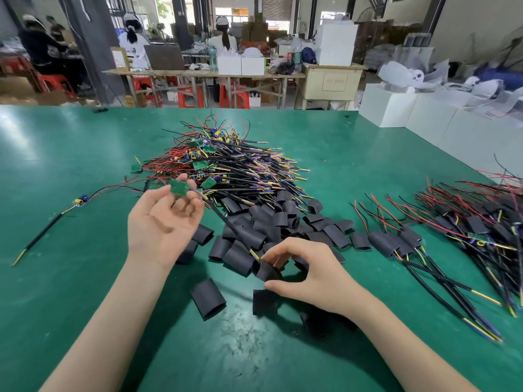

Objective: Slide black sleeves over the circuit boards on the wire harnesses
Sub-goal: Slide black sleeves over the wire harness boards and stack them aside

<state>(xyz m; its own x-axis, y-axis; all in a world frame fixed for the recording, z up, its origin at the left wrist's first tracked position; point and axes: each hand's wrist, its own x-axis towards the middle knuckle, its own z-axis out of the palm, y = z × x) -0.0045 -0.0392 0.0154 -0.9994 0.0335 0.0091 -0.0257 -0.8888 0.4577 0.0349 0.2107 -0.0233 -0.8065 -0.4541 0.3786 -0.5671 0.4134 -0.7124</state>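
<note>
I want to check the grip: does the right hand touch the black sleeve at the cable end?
Touching. The head view shows the right hand pinching the black sleeve, fingers above it and thumb below.

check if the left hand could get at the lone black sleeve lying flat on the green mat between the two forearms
Probably yes: the flat black sleeve lies uncovered, but the left hand already pinches a green circuit board.

unsleeved harnesses [226, 162] behind loose sleeves [271, 224], sleeved harnesses [464, 230] right
</note>
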